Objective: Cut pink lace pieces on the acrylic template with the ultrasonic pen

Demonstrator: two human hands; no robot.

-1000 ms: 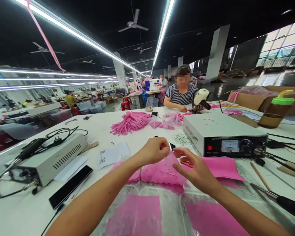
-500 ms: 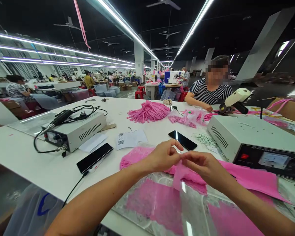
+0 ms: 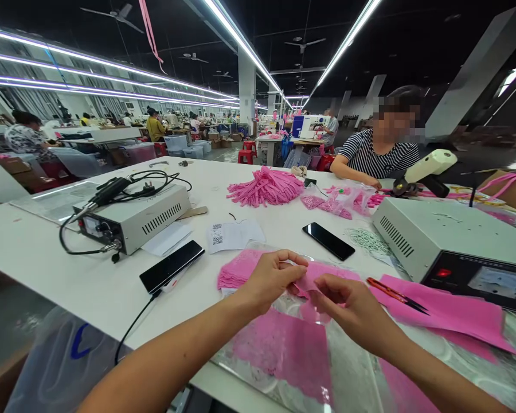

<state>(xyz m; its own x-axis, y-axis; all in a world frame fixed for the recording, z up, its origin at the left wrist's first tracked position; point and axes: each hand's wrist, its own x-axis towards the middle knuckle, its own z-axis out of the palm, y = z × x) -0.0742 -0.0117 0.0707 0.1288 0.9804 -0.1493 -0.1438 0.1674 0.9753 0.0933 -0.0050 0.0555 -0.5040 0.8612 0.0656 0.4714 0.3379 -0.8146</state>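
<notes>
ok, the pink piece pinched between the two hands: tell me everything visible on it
The pink fabric piece is small, thin and limp-looking, the same pink as the lace stack behind it. The left hand pinches its left end and the right hand its right end, with fingers covering much of it, so its outline and weave cannot be made out. It is held just above clear plastic near the table's front edge.
</notes>
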